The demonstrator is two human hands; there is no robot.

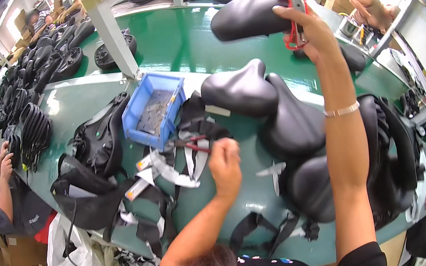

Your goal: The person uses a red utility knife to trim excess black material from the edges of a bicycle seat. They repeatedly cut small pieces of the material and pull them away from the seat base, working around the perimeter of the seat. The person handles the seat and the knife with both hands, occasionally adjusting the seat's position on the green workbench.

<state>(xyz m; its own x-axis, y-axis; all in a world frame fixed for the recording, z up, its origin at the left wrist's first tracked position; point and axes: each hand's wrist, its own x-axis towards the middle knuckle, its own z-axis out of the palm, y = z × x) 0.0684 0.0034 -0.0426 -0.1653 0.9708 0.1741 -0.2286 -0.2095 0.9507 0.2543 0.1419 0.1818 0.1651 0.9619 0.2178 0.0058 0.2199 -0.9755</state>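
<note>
My left hand (225,166) is closed around the handle ends of red-handled pliers (192,143). The jaws point toward a blue bin (131,118), above black and white fabric scraps (178,173). Raised at the far right, my right hand (314,31) grips a red and silver hand tool (296,9); its exact kind is unclear. Its fingers overlap the edge of a black bicycle saddle (248,15); I cannot tell whether they hold it too. Closer to me, another black saddle (239,90) lies beside a longer one (293,119).
Small dark pieces lie inside the blue bin. Black saddle covers (95,141) lie left of it, and more saddles (310,187) crowd the right. A white post (115,38) stands at the far edge. People work around the green tables; a co-worker (3,189) sits left.
</note>
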